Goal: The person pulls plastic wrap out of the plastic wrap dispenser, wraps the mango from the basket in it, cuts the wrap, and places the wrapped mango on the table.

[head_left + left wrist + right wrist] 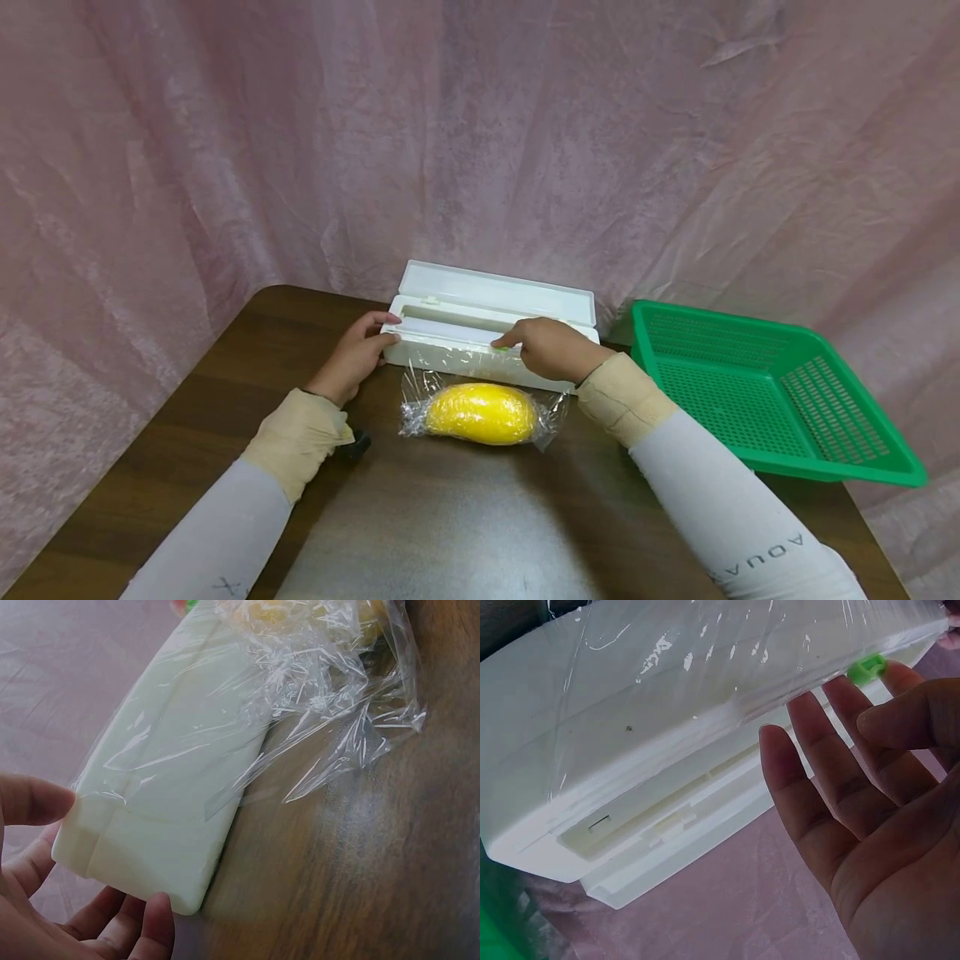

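Observation:
A white cling film dispenser (480, 367) stands at the back of the table, its lid (495, 287) tipped back and a white roll inside. My left hand (352, 354) grips its left end, thumb and fingers round the corner. At the front edge of the opening, a fingertip of my right hand (558, 346) touches the green slide cutter (867, 669). The other right fingers are nearly straight in the right wrist view. Clear film (322, 697) hangs over the dispenser's front. Before it lies a yellow oblong thing (483, 414), wrapped in film with crumpled ends.
A green slotted plastic basket (798, 392) stands to the right, near the right forearm. Pink cloth (480, 125) hangs behind the brown wooden table (442, 517). The open lid stands close to this cloth.

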Demonstrator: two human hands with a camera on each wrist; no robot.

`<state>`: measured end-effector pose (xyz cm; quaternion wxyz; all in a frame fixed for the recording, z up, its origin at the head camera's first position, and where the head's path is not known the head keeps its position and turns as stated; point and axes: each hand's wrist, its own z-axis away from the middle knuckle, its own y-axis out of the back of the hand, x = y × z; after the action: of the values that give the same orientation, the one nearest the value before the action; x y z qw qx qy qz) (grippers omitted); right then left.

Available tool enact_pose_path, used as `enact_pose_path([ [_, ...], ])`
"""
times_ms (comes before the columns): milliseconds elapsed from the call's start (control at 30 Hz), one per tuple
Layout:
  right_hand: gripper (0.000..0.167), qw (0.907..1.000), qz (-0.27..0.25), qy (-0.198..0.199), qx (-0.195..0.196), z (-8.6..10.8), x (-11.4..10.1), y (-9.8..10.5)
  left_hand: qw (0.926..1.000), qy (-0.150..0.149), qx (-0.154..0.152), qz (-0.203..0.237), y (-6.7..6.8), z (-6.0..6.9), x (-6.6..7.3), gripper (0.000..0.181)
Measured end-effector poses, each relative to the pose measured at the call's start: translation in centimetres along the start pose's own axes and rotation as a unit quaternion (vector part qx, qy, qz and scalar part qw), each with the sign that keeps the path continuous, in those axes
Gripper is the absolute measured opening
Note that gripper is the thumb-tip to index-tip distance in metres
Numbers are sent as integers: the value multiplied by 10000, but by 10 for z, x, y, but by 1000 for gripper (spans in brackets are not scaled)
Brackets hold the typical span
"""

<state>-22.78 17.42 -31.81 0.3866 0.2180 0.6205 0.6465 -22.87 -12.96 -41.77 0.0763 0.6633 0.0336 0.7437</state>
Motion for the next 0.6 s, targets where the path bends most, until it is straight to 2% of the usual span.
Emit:
enact_pose_path([
  [600, 55, 10000, 27, -51, -51, 14, 10, 4, 10000, -22, 8, -19, 3, 0, 0, 36],
])
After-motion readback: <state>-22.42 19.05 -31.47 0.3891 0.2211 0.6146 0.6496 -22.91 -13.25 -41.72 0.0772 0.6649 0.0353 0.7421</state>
